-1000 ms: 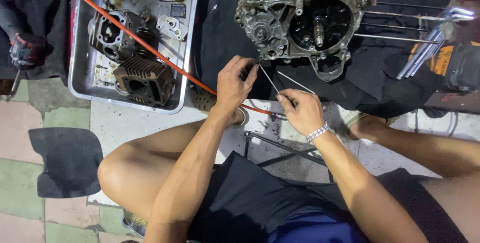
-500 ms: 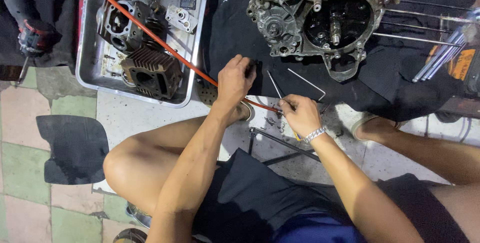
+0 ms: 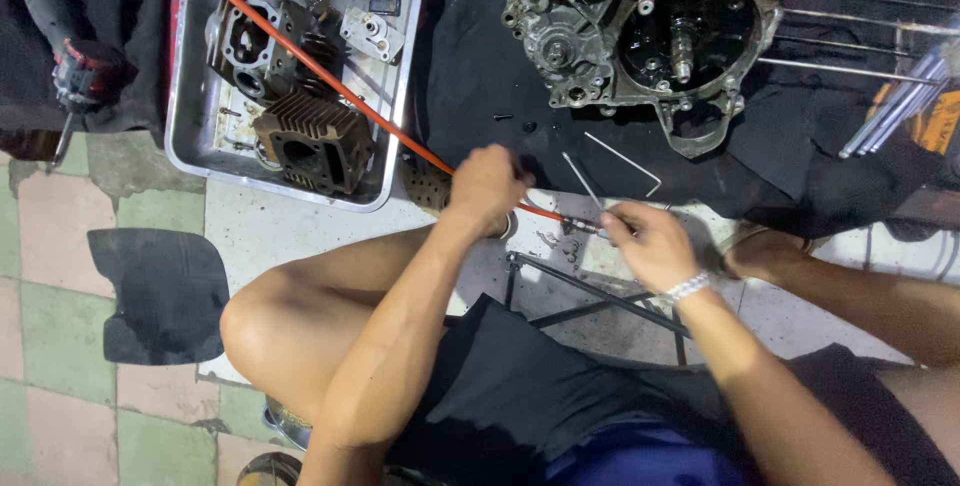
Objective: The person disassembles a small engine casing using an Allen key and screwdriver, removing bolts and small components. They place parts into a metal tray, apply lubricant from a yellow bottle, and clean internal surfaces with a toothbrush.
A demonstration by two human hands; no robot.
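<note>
A seated person works low over a tiled floor, knees spread, both hands meeting at centre frame. The left hand (image 3: pixel 487 189) is curled shut around an orange hose (image 3: pixel 330 86), which runs diagonally from the upper left corner, across a metal tray (image 3: pixel 190 151), down to the hands. The right hand (image 3: pixel 650 244), a pale bracelet (image 3: pixel 690 287) at its wrist, pinches the hose's metal end fitting (image 3: pixel 585 227) between closed fingertips, just right of the left hand; exactly how the fingers sit on the fitting cannot be made out.

Just above the hands, two thin bent metal rods (image 3: pixel 622 160) lie on a black cloth (image 3: pixel 480 76) that covers the upper centre of the frame. On that cloth, at upper right, sits an opened engine crankcase (image 3: pixel 600 36), grimy, with gears showing inside its round cavity. Long studs (image 3: pixel 860 46) stick out from it toward the right edge.

The tray at upper left holds a finned cylinder (image 3: pixel 315 146), a cylinder head (image 3: pixel 255 41) and smaller parts. A power drill (image 3: pixel 75 66) lies at the far left edge on dark fabric. A black mat (image 3: pixel 160 296) lies on the floor at lower left, beside the person's knee. A black metal frame (image 3: pixel 590 296) stands below the hands.
</note>
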